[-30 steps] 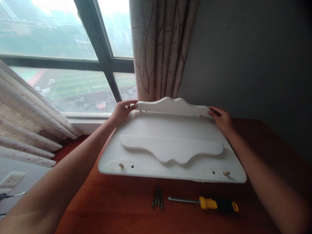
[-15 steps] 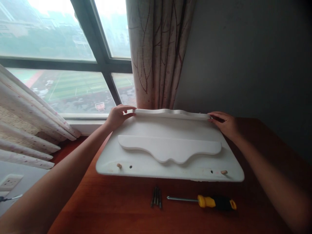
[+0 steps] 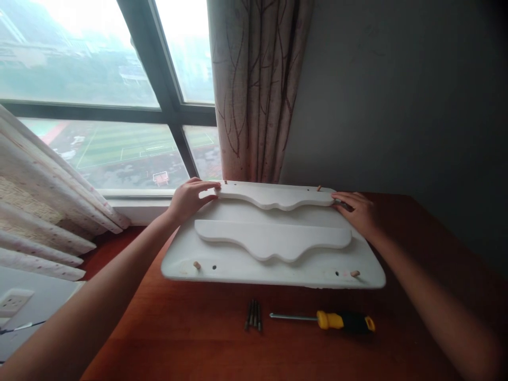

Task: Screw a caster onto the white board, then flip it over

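A white board (image 3: 238, 269) with rounded corners lies on the table, wooden dowels and dark holes near its long edges. Over its far part is a wavy-edged white panel (image 3: 273, 197), its scalloped side toward me. My left hand (image 3: 192, 198) pinches the panel's left end between thumb and fingers. At the right end my right hand (image 3: 357, 209) grips it the same way. Nearer to me a second wavy white panel (image 3: 273, 241) lies flat on the board, touched by neither hand. A near-left dowel (image 3: 197, 265) and a near-right dowel (image 3: 355, 274) stick up from the board.
On the reddish-brown table (image 3: 190, 333), several dark screws (image 3: 253, 315) lie in front of the board, beside a yellow-and-black screwdriver (image 3: 341, 320). A window (image 3: 119, 143) and patterned curtains (image 3: 257, 95) stand behind. At lower left is a wall socket (image 3: 16, 304).
Both hands have turned the far panel from standing on edge to lying nearly flat, its scalloped edge now facing me. The far dowels and holes have come into view.
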`<state>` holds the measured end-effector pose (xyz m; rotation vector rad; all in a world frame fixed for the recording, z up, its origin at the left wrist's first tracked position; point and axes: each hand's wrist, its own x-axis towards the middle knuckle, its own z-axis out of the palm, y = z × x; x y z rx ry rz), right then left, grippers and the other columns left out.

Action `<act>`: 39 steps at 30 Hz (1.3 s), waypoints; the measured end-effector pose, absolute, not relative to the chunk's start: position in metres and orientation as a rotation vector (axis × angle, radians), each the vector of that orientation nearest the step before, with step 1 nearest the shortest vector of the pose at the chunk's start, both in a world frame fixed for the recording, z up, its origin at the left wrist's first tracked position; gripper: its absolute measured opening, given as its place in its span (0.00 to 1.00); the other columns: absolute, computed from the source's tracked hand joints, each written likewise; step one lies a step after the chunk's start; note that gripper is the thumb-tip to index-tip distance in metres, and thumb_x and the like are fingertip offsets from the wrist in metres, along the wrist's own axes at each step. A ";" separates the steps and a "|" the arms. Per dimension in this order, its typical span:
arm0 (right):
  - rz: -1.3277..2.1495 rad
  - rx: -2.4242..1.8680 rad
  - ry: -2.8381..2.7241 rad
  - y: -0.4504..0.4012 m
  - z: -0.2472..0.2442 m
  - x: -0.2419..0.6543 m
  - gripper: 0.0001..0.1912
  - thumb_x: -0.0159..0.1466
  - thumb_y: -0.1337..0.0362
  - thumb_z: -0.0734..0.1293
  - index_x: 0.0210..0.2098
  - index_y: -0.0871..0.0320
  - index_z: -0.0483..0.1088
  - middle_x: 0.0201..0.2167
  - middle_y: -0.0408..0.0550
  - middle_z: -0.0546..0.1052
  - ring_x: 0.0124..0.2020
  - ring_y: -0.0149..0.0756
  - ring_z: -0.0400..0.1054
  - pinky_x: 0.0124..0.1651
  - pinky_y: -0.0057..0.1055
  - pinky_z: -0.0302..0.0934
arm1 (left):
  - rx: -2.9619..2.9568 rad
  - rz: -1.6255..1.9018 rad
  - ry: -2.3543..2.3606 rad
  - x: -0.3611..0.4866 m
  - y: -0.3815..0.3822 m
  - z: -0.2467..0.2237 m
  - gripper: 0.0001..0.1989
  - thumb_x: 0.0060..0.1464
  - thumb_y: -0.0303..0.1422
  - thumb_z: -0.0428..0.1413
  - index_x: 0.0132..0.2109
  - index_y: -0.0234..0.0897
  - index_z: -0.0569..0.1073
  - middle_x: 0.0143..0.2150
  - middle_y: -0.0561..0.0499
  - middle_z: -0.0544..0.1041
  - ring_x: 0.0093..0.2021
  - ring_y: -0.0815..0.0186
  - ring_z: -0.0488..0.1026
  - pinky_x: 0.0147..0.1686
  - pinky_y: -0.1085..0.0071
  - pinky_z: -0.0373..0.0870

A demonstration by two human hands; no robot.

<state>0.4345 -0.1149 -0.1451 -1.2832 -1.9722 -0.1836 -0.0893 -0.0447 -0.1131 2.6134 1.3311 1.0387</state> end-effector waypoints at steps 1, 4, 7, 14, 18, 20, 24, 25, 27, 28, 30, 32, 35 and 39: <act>-0.191 -1.285 -1.976 -0.117 -0.145 0.435 0.12 0.67 0.61 0.66 0.47 0.52 0.80 0.48 0.50 0.82 0.49 0.48 0.76 0.54 0.47 0.69 | 2.618 1.025 1.340 -0.089 -0.046 -0.113 0.18 0.60 0.45 0.59 0.50 0.42 0.83 0.48 0.47 0.84 0.42 0.56 0.75 0.42 0.62 0.74; -0.208 -1.289 -1.972 -0.125 -0.145 0.437 0.15 0.69 0.63 0.63 0.50 0.53 0.79 0.49 0.51 0.82 0.50 0.47 0.75 0.56 0.47 0.68 | 2.620 0.989 1.361 -0.090 -0.050 -0.111 0.19 0.61 0.44 0.57 0.52 0.41 0.82 0.50 0.47 0.84 0.48 0.53 0.75 0.45 0.59 0.75; -0.148 -1.364 -1.865 -0.143 -0.150 0.441 0.17 0.69 0.62 0.62 0.52 0.54 0.78 0.53 0.52 0.80 0.51 0.46 0.75 0.55 0.46 0.69 | 2.570 0.999 1.390 -0.092 -0.061 -0.108 0.20 0.61 0.43 0.55 0.53 0.40 0.81 0.55 0.45 0.82 0.54 0.51 0.74 0.53 0.54 0.73; 0.601 -1.597 -1.220 -0.215 -0.174 0.451 0.23 0.65 0.49 0.68 0.56 0.49 0.76 0.60 0.48 0.76 0.61 0.46 0.70 0.60 0.39 0.67 | 1.747 1.096 1.691 -0.113 -0.138 -0.115 0.32 0.55 0.49 0.57 0.60 0.34 0.75 0.62 0.39 0.75 0.60 0.48 0.74 0.59 0.55 0.72; 0.731 -1.641 -1.013 -0.242 -0.187 0.444 0.26 0.62 0.45 0.70 0.56 0.49 0.76 0.60 0.49 0.76 0.61 0.48 0.70 0.58 0.37 0.69 | 1.473 1.158 1.623 -0.115 -0.191 -0.127 0.37 0.50 0.54 0.61 0.60 0.35 0.75 0.65 0.40 0.73 0.66 0.47 0.69 0.64 0.57 0.67; 0.743 -1.610 -0.949 -0.244 -0.192 0.438 0.29 0.61 0.43 0.70 0.56 0.51 0.76 0.59 0.51 0.77 0.59 0.50 0.72 0.56 0.39 0.70 | 1.400 1.157 1.605 -0.114 -0.206 -0.133 0.40 0.48 0.56 0.62 0.62 0.36 0.74 0.67 0.40 0.71 0.67 0.46 0.67 0.65 0.56 0.66; 0.675 -1.576 -0.973 -0.234 -0.197 0.424 0.32 0.59 0.42 0.70 0.55 0.54 0.77 0.58 0.54 0.77 0.59 0.53 0.72 0.58 0.44 0.68 | 1.411 1.194 1.595 -0.115 -0.211 -0.140 0.40 0.50 0.57 0.60 0.63 0.38 0.73 0.68 0.43 0.70 0.69 0.46 0.64 0.68 0.54 0.60; 0.660 -1.575 -0.989 -0.230 -0.198 0.419 0.32 0.59 0.41 0.69 0.55 0.55 0.78 0.58 0.55 0.77 0.59 0.54 0.71 0.59 0.45 0.68 | 1.423 1.225 1.601 -0.117 -0.207 -0.141 0.39 0.52 0.57 0.58 0.63 0.38 0.73 0.68 0.43 0.70 0.70 0.47 0.63 0.70 0.54 0.58; 0.643 -1.563 -1.018 -0.223 -0.198 0.410 0.34 0.59 0.41 0.68 0.55 0.57 0.77 0.58 0.56 0.77 0.59 0.55 0.71 0.59 0.46 0.67 | 1.432 1.282 1.616 -0.123 -0.198 -0.142 0.37 0.53 0.56 0.56 0.64 0.39 0.73 0.69 0.45 0.69 0.71 0.49 0.61 0.72 0.56 0.53; 0.635 -1.557 -1.033 -0.219 -0.199 0.405 0.34 0.59 0.41 0.68 0.56 0.58 0.77 0.58 0.57 0.77 0.59 0.55 0.71 0.60 0.47 0.66 | 1.430 1.300 1.622 -0.126 -0.194 -0.142 0.37 0.54 0.56 0.56 0.64 0.39 0.72 0.70 0.45 0.68 0.71 0.50 0.61 0.72 0.57 0.52; 0.620 -1.547 -1.063 -0.211 -0.199 0.395 0.35 0.59 0.41 0.67 0.56 0.60 0.77 0.57 0.59 0.77 0.58 0.56 0.72 0.59 0.48 0.66 | 1.429 1.315 1.630 -0.134 -0.185 -0.141 0.37 0.55 0.54 0.55 0.65 0.37 0.71 0.71 0.44 0.66 0.72 0.50 0.60 0.72 0.57 0.52; 0.606 -1.535 -1.094 -0.204 -0.199 0.387 0.34 0.60 0.42 0.66 0.55 0.60 0.77 0.57 0.59 0.78 0.58 0.55 0.72 0.59 0.49 0.66 | 1.432 1.305 1.625 -0.143 -0.180 -0.139 0.37 0.56 0.53 0.55 0.65 0.33 0.70 0.71 0.41 0.66 0.71 0.49 0.61 0.71 0.56 0.54; 0.588 -1.517 -1.139 -0.194 -0.199 0.377 0.32 0.60 0.43 0.66 0.54 0.59 0.78 0.56 0.58 0.78 0.57 0.55 0.73 0.60 0.50 0.65 | 1.438 1.278 1.622 -0.156 -0.177 -0.137 0.38 0.55 0.52 0.57 0.65 0.30 0.69 0.69 0.38 0.68 0.67 0.47 0.66 0.67 0.55 0.61; 0.564 -1.508 -1.188 -0.182 -0.199 0.366 0.30 0.61 0.44 0.65 0.52 0.57 0.78 0.54 0.58 0.79 0.57 0.55 0.73 0.61 0.51 0.65 | 1.456 1.278 1.669 -0.167 -0.173 -0.137 0.37 0.57 0.52 0.56 0.64 0.30 0.70 0.67 0.39 0.71 0.62 0.48 0.69 0.60 0.59 0.69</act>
